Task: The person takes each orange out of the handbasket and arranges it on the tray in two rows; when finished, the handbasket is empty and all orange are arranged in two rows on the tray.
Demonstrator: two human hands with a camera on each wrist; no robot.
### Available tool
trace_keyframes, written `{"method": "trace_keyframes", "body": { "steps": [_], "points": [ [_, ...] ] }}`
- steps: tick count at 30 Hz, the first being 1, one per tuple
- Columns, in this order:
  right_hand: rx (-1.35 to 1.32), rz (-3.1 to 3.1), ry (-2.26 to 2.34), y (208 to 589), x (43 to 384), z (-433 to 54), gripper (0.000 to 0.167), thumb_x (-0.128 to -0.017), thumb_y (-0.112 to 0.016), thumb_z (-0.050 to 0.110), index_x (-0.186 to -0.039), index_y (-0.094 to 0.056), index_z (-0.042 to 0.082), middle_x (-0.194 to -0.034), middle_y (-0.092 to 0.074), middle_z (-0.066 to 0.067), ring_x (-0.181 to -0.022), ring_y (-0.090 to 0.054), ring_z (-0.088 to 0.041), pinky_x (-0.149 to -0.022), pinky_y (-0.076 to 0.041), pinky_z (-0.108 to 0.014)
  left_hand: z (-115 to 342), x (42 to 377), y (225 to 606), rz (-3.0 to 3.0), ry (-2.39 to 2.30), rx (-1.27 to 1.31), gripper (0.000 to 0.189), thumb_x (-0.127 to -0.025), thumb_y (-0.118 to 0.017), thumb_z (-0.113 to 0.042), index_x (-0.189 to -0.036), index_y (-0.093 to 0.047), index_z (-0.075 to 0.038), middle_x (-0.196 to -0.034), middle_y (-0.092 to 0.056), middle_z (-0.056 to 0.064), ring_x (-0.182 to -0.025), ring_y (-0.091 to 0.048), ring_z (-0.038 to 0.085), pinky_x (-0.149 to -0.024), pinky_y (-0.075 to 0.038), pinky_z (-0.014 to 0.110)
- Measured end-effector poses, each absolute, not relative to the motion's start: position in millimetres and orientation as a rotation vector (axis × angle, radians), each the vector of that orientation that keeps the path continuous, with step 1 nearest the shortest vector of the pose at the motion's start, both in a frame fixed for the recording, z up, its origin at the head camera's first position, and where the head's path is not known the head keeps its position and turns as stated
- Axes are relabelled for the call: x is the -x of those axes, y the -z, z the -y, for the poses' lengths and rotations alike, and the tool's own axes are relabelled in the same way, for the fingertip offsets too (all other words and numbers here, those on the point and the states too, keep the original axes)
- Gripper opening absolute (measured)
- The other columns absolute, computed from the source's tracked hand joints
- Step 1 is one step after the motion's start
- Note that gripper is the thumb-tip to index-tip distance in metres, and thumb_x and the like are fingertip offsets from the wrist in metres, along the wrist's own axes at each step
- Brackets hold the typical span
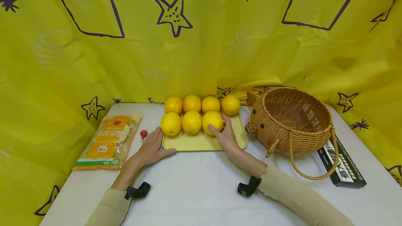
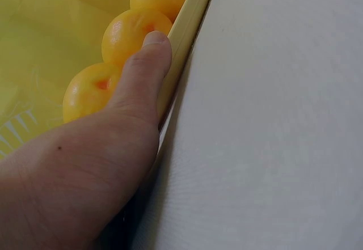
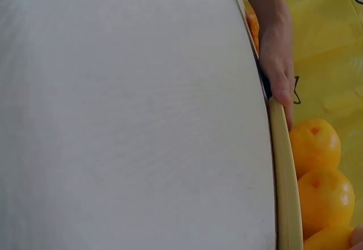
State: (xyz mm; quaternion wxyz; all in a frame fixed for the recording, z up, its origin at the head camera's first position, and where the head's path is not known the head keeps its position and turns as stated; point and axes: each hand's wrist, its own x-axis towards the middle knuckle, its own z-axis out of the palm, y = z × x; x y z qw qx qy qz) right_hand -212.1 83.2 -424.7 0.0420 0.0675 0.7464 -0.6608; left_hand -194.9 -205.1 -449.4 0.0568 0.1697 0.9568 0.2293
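On a yellow tray (image 1: 191, 144) stand two rows of oranges, several at the back and three in front. My right hand (image 1: 226, 138) holds the rightmost orange (image 1: 211, 119) of the front row, thumb on its near side and fingers round its right side. At the tray's front left corner rests my left hand (image 1: 153, 150), its fingers straight along the left side and its thumb along the front edge. In the left wrist view the thumb (image 2: 144, 71) lies by the tray rim, close to the oranges. The right wrist view barely catches the right fingertips.
A wicker pig-shaped basket (image 1: 309, 138) stands right of the tray, partly over a black box (image 1: 342, 166). To the left lie a bag of grain (image 1: 110, 140) and a red-wrapped lollipop (image 1: 143, 134). A yellow patterned cloth (image 1: 201, 55) hangs behind the white table (image 1: 194, 187).
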Motion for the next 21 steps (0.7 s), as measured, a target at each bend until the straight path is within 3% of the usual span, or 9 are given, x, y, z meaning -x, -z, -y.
{"method": "trace_keyframes", "body": {
  "steps": [6, 21],
  "points": [
    [-0.219, -2.295, 2.012, 423.4, 211.2, -83.7, 0.076, -0.092, -0.066, 0.027, -0.152, -0.020, 0.016, -0.149, -0.032, -0.020, -0.132, -0.041, -0.033, -0.108, -0.039, -0.047, 206.0, 195.1, 448.2, -2.897, -0.699, -0.521, 0.108, -0.086, -0.062, -0.059, -0.153, -0.008, 0.006, -0.160, -0.007, 0.029, -0.150, -0.009, 0.043, -0.121, -0.010, 0.059],
    [-0.159, -2.316, 1.888, 421.9, 217.6, -90.5, 0.087, -0.091, -0.067, 0.033, -0.156, -0.011, 0.015, -0.159, -0.023, -0.014, -0.144, -0.029, -0.030, -0.120, -0.024, -0.049, 202.8, 196.7, 446.3, -2.880, -0.711, -0.509, 0.109, -0.086, -0.062, -0.059, -0.153, -0.008, 0.006, -0.160, -0.007, 0.028, -0.150, -0.009, 0.042, -0.121, -0.010, 0.058]
  ]
}}
